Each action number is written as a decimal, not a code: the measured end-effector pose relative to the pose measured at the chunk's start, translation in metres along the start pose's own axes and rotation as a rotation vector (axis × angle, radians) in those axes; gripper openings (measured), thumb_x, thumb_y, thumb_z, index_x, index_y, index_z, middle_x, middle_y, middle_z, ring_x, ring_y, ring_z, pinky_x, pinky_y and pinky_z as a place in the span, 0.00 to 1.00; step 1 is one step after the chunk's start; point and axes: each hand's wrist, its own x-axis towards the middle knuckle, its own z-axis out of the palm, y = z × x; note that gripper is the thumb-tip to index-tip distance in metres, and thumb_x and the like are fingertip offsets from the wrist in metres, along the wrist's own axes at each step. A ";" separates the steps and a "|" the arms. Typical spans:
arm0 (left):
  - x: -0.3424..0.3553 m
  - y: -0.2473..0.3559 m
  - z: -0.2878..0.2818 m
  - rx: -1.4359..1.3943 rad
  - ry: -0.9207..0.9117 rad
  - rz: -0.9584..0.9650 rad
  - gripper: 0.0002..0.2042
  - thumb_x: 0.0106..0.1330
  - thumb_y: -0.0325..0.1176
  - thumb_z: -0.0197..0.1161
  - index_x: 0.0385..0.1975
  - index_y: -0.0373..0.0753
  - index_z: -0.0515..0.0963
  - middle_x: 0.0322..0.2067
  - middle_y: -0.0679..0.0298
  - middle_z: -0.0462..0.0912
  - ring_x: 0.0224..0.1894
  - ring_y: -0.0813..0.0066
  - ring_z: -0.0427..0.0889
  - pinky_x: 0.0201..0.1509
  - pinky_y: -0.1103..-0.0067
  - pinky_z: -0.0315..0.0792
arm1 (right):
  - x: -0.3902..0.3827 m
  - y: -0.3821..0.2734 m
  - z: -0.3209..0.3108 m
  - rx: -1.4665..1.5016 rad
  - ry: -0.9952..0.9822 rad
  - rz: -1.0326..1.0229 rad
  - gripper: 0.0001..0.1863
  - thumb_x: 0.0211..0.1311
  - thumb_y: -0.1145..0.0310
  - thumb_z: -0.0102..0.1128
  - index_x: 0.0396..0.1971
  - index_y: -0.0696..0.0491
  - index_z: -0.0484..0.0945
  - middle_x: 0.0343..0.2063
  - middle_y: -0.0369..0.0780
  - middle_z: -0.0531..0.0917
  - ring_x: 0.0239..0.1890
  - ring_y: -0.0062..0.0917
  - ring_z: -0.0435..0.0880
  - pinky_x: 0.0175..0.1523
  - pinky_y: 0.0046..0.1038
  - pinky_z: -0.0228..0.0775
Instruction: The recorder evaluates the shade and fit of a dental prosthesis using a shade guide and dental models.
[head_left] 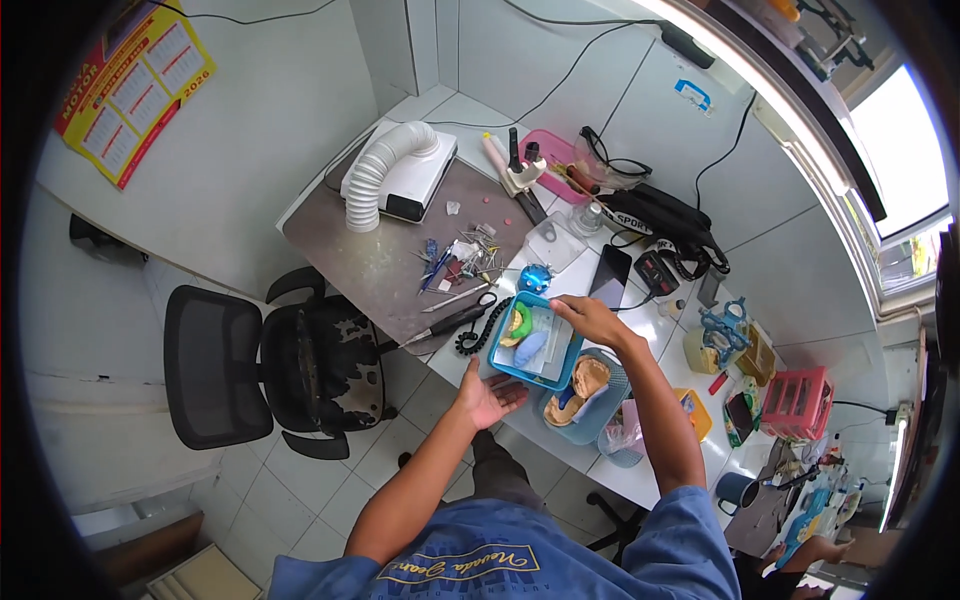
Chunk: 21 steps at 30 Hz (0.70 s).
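Observation:
My right hand (590,319) grips the upper right rim of a teal plastic basket (551,380). Inside it lie a green-and-cream dental model (518,325), a light blue piece (530,348) and a whitish, paper-like sheet. My left hand (484,399), palm up with fingers spread, is just below the basket's lower left corner and holds nothing. A second blue basket (600,424), partly covered by the first, contains tan plaster dental models (590,376). Beside the teal basket's upper edge sits a shiny blue round object (535,278).
A white machine with a ribbed hose (385,165) stands on the brown mat, near scattered small tools (470,255). A corded handpiece (450,322) lies left of the basket. Rightward are a black phone (610,275), pink crate (797,402) and mug (737,490). An office chair (320,350) stands left.

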 end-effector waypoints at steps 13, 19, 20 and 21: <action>-0.035 -0.016 0.032 -0.051 -0.209 0.142 0.28 0.66 0.58 0.45 0.59 0.50 0.74 0.57 0.63 0.75 0.58 0.62 0.72 0.63 0.60 0.66 | -0.029 -0.068 -0.022 -0.187 0.005 -0.177 0.18 0.69 0.57 0.53 0.49 0.52 0.82 0.32 0.53 0.84 0.37 0.51 0.82 0.46 0.44 0.73; -0.079 -0.016 0.013 -0.049 -0.329 0.103 0.31 0.65 0.62 0.42 0.60 0.49 0.71 0.58 0.61 0.73 0.57 0.63 0.73 0.58 0.61 0.68 | -0.064 -0.138 -0.026 -0.323 0.025 -0.111 0.17 0.68 0.60 0.55 0.51 0.52 0.81 0.30 0.52 0.84 0.35 0.49 0.82 0.43 0.43 0.73; -0.087 -0.014 0.005 -0.022 -0.324 0.068 0.32 0.65 0.63 0.41 0.61 0.49 0.70 0.58 0.61 0.72 0.57 0.63 0.72 0.57 0.61 0.68 | -0.071 -0.153 -0.023 -0.339 0.018 -0.130 0.17 0.68 0.60 0.55 0.51 0.52 0.81 0.30 0.52 0.84 0.35 0.49 0.82 0.43 0.43 0.73; -0.094 -0.015 -0.007 -0.039 -0.330 0.094 0.34 0.65 0.65 0.41 0.61 0.48 0.70 0.58 0.57 0.73 0.57 0.60 0.73 0.57 0.61 0.69 | -0.079 -0.168 -0.016 -0.323 0.037 -0.094 0.17 0.68 0.60 0.55 0.50 0.52 0.81 0.29 0.52 0.84 0.34 0.49 0.82 0.42 0.43 0.73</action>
